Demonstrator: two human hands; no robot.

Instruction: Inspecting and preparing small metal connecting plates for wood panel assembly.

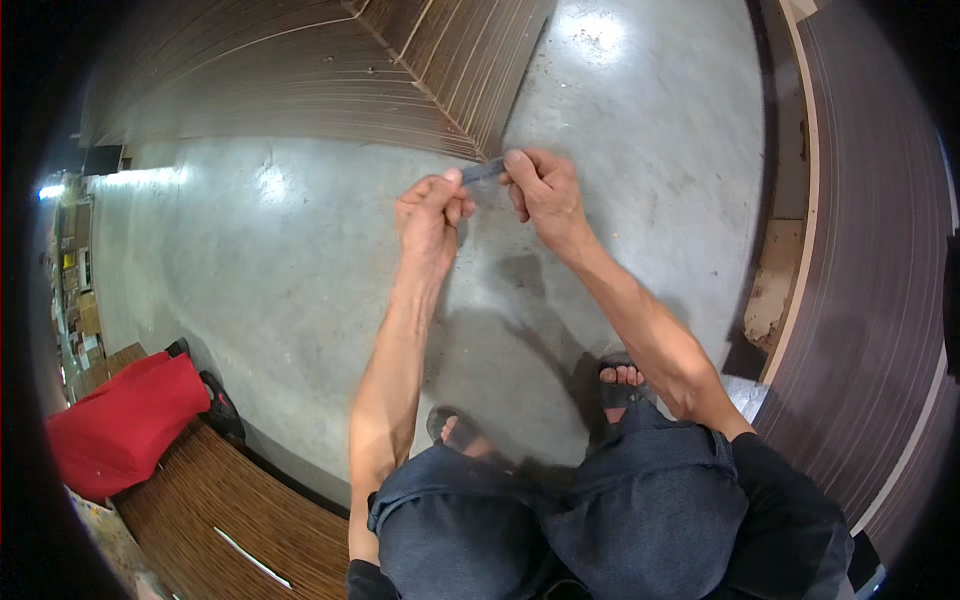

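Note:
Between my two hands is a short, flat dark grey strip (pixel 483 172), stretched out in front of me above the floor. My left hand (pixel 432 208) pinches one end of it between thumb and curled fingers. At the other end, the thumb and fingers of my right hand (pixel 544 190) are closed on it. Just beyond the strip is the mitred corner of a dark wood-grain panel structure (pixel 400 90). What the strip is made of, I cannot tell.
Smooth grey concrete floor (pixel 270 260) lies below. To the right stands a dark striped panel (pixel 870 260) with a pale edge. At lower left, red cloth (pixel 140 425) rests by a brown wood-grain board (pixel 240 510) bearing a thin white strip (pixel 252 558).

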